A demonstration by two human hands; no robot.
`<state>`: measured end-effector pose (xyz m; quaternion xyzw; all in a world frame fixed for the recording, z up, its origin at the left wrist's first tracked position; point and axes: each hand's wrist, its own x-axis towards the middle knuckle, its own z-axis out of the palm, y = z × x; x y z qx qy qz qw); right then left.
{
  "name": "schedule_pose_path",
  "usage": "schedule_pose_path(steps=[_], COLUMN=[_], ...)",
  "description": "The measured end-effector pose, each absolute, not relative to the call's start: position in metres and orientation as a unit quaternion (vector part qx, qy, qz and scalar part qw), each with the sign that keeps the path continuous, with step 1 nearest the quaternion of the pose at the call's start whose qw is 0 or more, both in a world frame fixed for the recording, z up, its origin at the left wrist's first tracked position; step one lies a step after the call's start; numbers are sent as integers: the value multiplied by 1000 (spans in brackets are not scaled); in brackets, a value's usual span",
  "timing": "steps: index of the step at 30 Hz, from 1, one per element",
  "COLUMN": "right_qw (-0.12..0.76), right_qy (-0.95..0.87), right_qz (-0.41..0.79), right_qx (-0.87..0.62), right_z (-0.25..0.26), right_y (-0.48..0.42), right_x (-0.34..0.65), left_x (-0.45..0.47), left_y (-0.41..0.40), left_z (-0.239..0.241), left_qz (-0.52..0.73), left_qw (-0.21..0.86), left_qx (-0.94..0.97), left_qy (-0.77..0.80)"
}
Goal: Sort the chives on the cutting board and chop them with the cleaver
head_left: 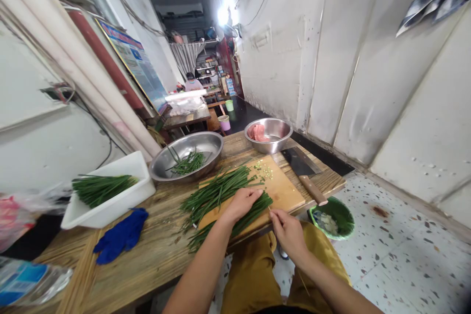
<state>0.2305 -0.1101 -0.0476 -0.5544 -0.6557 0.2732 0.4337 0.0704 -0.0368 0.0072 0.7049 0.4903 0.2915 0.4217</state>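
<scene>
- The left hand [241, 202] is laid palm down across the chive bundle [262, 203] on the cutting board [285, 189]. Its fingers are curled over the stalks and closed on them, and the forearm is stretched forward from the lower edge of the view.
- The right hand [289, 229] is held just off the near edge of the board, above the lap, knuckles up. Thumb and fingers are pinched shut on a thin skewer [270, 210], whose tip is pointed towards the cut ends of the bundle.
- The bundle is laid slantwise over the near part of the board, its tips trailing onto the wooden table [158, 255].
- A second heap of chives [217, 189] is spread just behind the left hand.
- A cleaver [303, 169] is laid flat at the board's far right corner.
- Behind the board are set a large steel bowl [206, 143] with some chives and a smaller steel bowl [279, 128] with pink meat.
- A white tray [121, 206] of chives and a blue glove [121, 236] are seen to the left.
- A green bin [346, 208] stands on the floor to the right.
</scene>
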Motion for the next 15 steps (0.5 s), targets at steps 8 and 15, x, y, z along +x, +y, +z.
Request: schedule_pose_path(steps=[8,15], right_qw=[449,419], right_qy=[-653,-667], right_qz=[283,286], right_qx=[-540,-546], right_z=[-47,-44], right_y=[-107,-110], right_x=[228,228], left_x=[60,55], left_y=[-22,-23], left_z=[1,-3], left_qz=[306,288], left_qw=[597,626], left_qx=[561,551], left_qy=[486,471])
